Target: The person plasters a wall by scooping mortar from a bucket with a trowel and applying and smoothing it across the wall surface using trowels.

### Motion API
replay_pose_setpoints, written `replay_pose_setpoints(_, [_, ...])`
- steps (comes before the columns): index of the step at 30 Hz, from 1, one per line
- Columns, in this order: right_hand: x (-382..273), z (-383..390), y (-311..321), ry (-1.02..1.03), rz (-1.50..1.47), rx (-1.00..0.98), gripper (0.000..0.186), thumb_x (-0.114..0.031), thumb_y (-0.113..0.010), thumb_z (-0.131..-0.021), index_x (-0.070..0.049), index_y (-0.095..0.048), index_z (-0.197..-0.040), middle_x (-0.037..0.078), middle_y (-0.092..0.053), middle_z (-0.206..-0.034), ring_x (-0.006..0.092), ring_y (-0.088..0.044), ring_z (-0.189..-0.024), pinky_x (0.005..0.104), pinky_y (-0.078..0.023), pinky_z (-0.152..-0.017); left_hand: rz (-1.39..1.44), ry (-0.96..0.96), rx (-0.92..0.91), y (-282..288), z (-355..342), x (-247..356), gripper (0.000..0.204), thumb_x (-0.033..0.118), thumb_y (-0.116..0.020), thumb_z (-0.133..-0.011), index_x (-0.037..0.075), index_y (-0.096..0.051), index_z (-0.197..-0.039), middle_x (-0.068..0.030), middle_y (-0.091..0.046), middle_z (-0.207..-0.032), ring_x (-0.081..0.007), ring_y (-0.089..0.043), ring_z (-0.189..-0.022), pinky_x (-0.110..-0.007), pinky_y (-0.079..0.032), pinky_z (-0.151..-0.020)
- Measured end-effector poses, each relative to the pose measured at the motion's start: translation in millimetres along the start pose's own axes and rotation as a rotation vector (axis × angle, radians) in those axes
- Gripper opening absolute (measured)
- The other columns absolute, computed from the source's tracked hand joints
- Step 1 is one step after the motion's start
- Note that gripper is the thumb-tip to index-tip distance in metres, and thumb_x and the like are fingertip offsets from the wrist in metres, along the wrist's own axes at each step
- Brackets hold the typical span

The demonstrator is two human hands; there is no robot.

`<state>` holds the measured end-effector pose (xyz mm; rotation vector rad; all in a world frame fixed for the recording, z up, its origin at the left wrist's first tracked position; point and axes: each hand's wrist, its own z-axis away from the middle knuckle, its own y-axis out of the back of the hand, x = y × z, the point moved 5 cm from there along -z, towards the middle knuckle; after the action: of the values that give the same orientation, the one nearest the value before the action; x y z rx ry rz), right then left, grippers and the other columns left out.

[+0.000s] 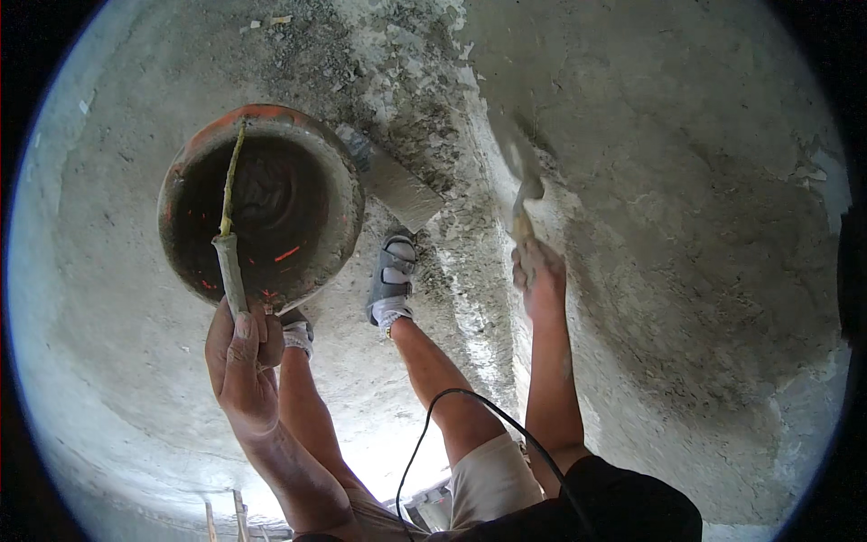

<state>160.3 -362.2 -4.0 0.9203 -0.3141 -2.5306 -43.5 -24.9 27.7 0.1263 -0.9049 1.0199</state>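
Observation:
My left hand (244, 361) is wrapped round the pale tube grip of the bucket handle (232, 275). Its thin, yellowish bail runs from the tube up to the far rim. Below the grip is a round bucket (348, 194), orange-red where its mortar-crusted rim shows through, with a dark, mostly bare-looking inside flecked with red. Farther right, my right hand (539, 268) grips a trowel (526, 203) by its light-coloured handle. The trowel's blade is smeared by motion against the grey rendered wall (668, 181), so I cannot tell whether mortar lies on it.
A flat grey rectangular piece (405, 194) lies beside the bucket, close to my sandalled foot (393, 275). Rubble and crumbs (307, 45) cover the floor along the wall's base. A black cable (433, 406) loops across my leg. Wooden sticks (239, 515) stand at the lower left.

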Motion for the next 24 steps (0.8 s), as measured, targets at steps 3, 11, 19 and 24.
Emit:
replay_pose_setpoints(3, [-28, -44, -13, 0.13, -0.188, -0.089, 0.037, -0.027, -0.054, -0.092, 0.003, -0.053, -0.114, 0.004, -0.055, -0.08, 0.0071, -0.046, -0.056, 0.0194, -0.034, -0.045, -0.014, -0.01, -0.024, 2, 1, 1, 0.021, 0.024, -0.041, -0.095, 0.008, -0.042, -0.082, 0.0036, -0.029, -0.064, -0.005, -0.024, -0.054, -0.024, -0.017, -0.049])
replay_pose_setpoints(11, [4, -115, -14, 0.053, -0.447, -0.189, 0.028, -0.02, -0.057, -0.091, 0.0, -0.053, -0.109, 0.006, -0.055, -0.078, 0.0095, -0.044, -0.053, 0.0249, -0.033, -0.046, -0.012, -0.022, -0.029, 3, 1, 5, 0.021, 0.025, -0.042, -0.096, 0.008, -0.042, -0.083, 0.0042, -0.03, -0.065, -0.0047, -0.023, -0.052, -0.023, -0.017, -0.048])
replay_pose_setpoints(19, [41, -92, -31, -0.18, -0.28, 0.054, 0.024, -0.023, -0.055, -0.09, -0.002, -0.056, -0.102, 0.004, -0.053, -0.071, 0.0095, -0.042, -0.049, 0.0227, -0.031, -0.043, 0.03, -0.038, 0.005, 10, 4, 7, 0.022, 0.024, -0.042, -0.096, 0.008, -0.042, -0.082, 0.005, -0.028, -0.065, -0.0037, -0.022, -0.052, -0.023, -0.015, -0.047])
replay_pose_setpoints(24, [-20, -49, -43, 0.001, -0.134, -0.027, 0.03, -0.023, -0.054, -0.092, 0.002, -0.057, -0.109, 0.003, -0.054, -0.074, 0.0077, -0.043, -0.052, 0.0208, -0.031, -0.043, 0.023, -0.039, 0.028, 17, 5, 9, 0.021, 0.024, -0.043, -0.095, 0.007, -0.043, -0.083, 0.0052, -0.028, -0.063, -0.0038, -0.022, -0.052, -0.023, -0.015, -0.049])
